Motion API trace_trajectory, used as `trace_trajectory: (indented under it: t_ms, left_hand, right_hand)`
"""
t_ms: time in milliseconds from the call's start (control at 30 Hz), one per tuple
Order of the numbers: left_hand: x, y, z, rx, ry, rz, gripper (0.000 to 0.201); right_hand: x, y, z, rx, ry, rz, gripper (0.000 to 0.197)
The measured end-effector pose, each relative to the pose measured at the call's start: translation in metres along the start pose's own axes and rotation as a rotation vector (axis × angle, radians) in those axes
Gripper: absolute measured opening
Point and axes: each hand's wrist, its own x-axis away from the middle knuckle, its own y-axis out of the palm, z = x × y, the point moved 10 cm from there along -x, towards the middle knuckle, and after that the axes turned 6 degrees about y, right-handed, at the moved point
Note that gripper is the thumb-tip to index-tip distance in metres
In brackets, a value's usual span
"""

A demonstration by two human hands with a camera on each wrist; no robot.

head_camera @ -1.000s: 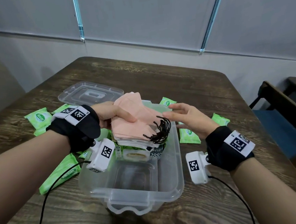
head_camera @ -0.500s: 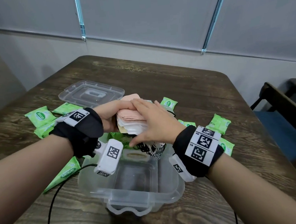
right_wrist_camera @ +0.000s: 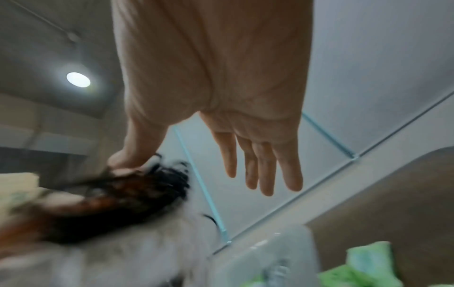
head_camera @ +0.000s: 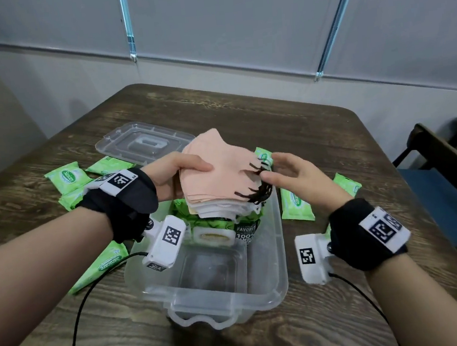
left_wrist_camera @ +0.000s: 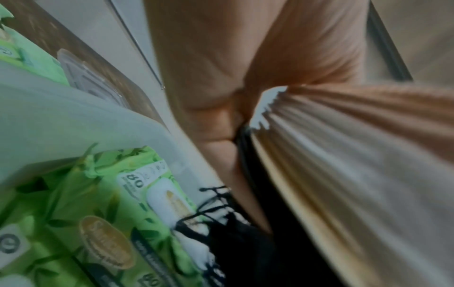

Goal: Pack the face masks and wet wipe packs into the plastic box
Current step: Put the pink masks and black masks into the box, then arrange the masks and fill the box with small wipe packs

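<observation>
A stack of face masks (head_camera: 216,179), peach on top and white below, hangs over the far end of the clear plastic box (head_camera: 264,287). My left hand (head_camera: 177,175) grips the stack's left edge, thumb on top. The stack's layered edge (left_wrist_camera: 343,174) fills the left wrist view. My right hand (head_camera: 286,172) is open at the stack's right side, its thumb touching the black ear loops (head_camera: 260,194). Straight fingers (right_wrist_camera: 260,167) show in the right wrist view. A large green wet wipe pack (head_camera: 216,225) lies inside the box under the masks.
Small green wipe packs lie on the wooden table (head_camera: 316,135): some at the left (head_camera: 67,175), one at the near left (head_camera: 104,267), others right of the box (head_camera: 297,205). The clear lid (head_camera: 142,142) sits behind. A chair (head_camera: 448,178) stands at the right.
My right hand lay over the top of the mask stack half a second ago; it has drawn back to the right side and opened. The left hand keeps holding the stack.
</observation>
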Motion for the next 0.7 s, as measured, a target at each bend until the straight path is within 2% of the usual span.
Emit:
trace_trajectory:
  t_ms: [100,133,267,367,500,633,700]
  left_hand:
    - [-0.008,0.0,-0.012,0.045,-0.007,0.015,0.041]
    - [-0.011,0.001,-0.019,0.017,-0.033,0.026,0.042]
    - [-0.02,-0.001,-0.05,-0.141,-0.146,0.054,0.053]
    - [-0.025,0.0,-0.059,-0.141,-0.183,0.04,0.044]
    - [-0.036,0.008,-0.06,-0.057,-0.171,0.029,0.042]
    - [-0.045,0.012,-0.083,-0.041,-0.186,0.017,0.051]
    - [-0.043,0.018,-0.093,-0.118,-0.256,-0.021,0.045]
  right_hand:
    - [-0.001,-0.007,0.045,-0.065,0.116,0.072,0.061]
    - [0.0,-0.002,0.058,-0.083,0.145,0.064,0.059]
    - [-0.006,0.031,0.101,-0.164,0.251,-0.022,0.073]
    - [-0.012,0.052,0.114,-0.201,0.202,-0.074,0.057]
    - [-0.014,0.072,0.118,-0.333,0.161,-0.156,0.061]
    - [-0.016,0.074,0.127,-0.402,0.184,-0.141,0.057]
    - [-0.016,0.064,0.124,-0.423,0.206,-0.067,0.046]
